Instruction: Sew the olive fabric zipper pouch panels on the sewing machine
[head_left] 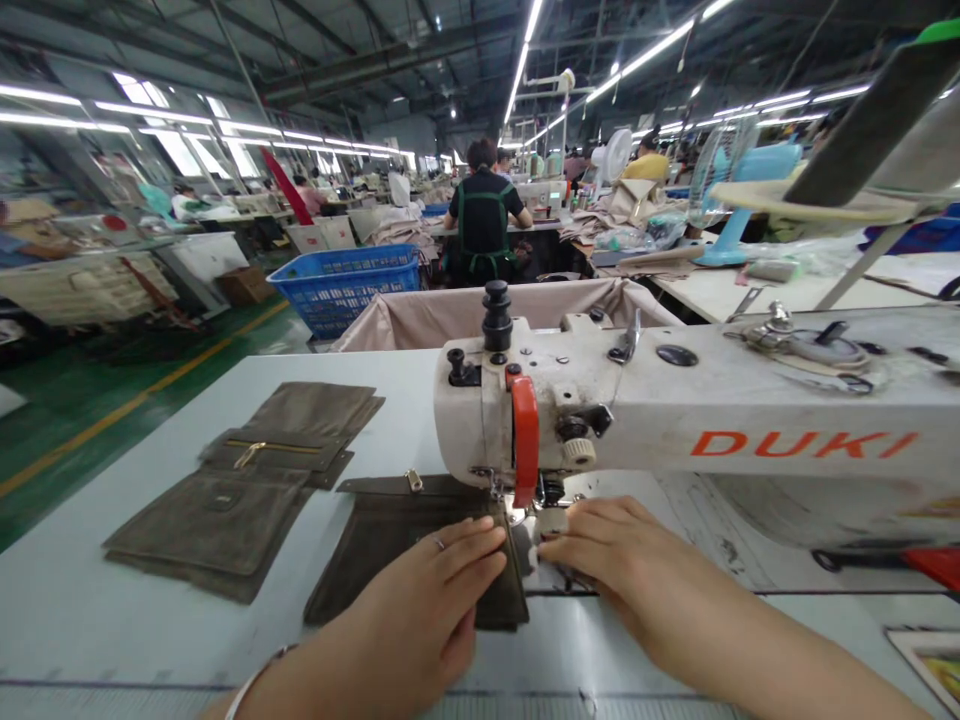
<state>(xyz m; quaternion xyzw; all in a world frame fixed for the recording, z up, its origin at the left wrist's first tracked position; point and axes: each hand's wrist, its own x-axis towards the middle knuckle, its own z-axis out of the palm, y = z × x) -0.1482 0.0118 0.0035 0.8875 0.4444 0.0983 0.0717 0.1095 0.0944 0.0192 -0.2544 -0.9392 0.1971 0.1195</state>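
My left hand (431, 590) lies with its fingers stretched flat on a dark olive-brown wallet panel (375, 555), which has a zipper pull (414, 481) at its far edge. The panel's right edge sits beneath the needle area of a white sewing machine (480, 420) with a red guard (526, 440). Just right of the presser foot, my right hand (611, 545) has its fingers pressed together at a small greyish part (551, 522); what exactly they grip is hard to see. Farther left lie stacked olive-brown wallet pieces (210, 530) with a brass zipper (251, 452).
Behind the machine stands a fabric-lined bin (435, 310), beside a blue plastic basket (349, 285). A person (484, 215) sits ahead, facing away. A blue fan (735, 215) and thread cones (862, 130) are at right. A red-handled tool (922, 562) lies under the machine arm.
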